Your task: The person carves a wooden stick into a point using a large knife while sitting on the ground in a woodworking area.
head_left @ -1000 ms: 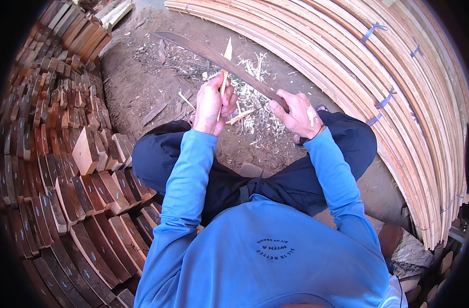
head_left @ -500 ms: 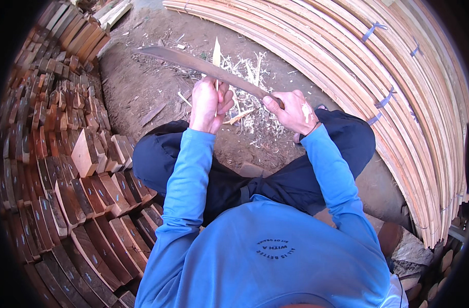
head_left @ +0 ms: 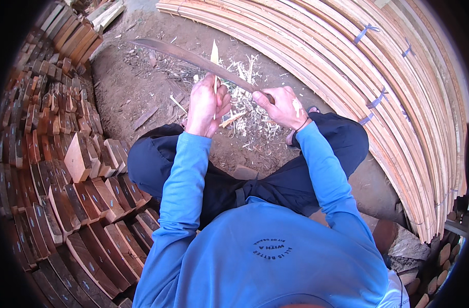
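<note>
My left hand (head_left: 207,105) is closed around a thin pale wood stick (head_left: 215,54), whose pointed tip stands up above the fist. In my right hand (head_left: 284,108) is the handle end of a long, dark machete (head_left: 185,55). Its blade reaches to the upper left and crosses the stick just above my left fingers. Whether the edge touches the wood I cannot tell. Beneath both hands, curled wood shavings (head_left: 252,113) lie on the dirt ground, with a yellowish wood chip (head_left: 233,119) among them.
Stacked dark wood blocks (head_left: 90,200) rise close on my left. Long pale wood strips (head_left: 316,51), bundled with blue ties (head_left: 366,33), curve along the far and right sides. A grey chunk (head_left: 408,244) sits at lower right, near pointed stakes (head_left: 443,256).
The whole view has shifted slightly. Both hands keep their holds, and the machete still crosses the stick, its crossing point sitting slightly lower along the stick's tip.
</note>
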Demonstrator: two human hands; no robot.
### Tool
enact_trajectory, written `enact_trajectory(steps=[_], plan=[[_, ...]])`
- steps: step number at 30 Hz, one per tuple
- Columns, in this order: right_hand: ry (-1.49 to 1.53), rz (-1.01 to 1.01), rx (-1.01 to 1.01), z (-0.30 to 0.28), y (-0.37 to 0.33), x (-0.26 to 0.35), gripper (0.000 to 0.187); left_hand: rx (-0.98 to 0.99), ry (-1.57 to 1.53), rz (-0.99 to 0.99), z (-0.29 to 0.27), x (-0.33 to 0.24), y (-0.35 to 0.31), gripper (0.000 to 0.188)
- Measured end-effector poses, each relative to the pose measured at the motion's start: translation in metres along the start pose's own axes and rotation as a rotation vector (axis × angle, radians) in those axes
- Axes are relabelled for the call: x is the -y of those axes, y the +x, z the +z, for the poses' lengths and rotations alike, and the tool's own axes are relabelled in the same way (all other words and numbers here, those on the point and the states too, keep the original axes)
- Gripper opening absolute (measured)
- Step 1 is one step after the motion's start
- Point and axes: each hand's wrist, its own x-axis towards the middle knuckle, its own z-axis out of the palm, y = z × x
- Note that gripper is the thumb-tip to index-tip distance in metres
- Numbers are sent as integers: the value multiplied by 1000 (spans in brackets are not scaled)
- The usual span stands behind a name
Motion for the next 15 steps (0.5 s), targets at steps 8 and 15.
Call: enact_trajectory(steps=[8, 15], plan=[[-27, -30, -28, -3, -4, 12, 68, -25, 89, 21, -6, 2, 2, 27], [-53, -26, -28, 5, -2, 18, 69, -123, 36, 34, -7, 4, 12, 26]])
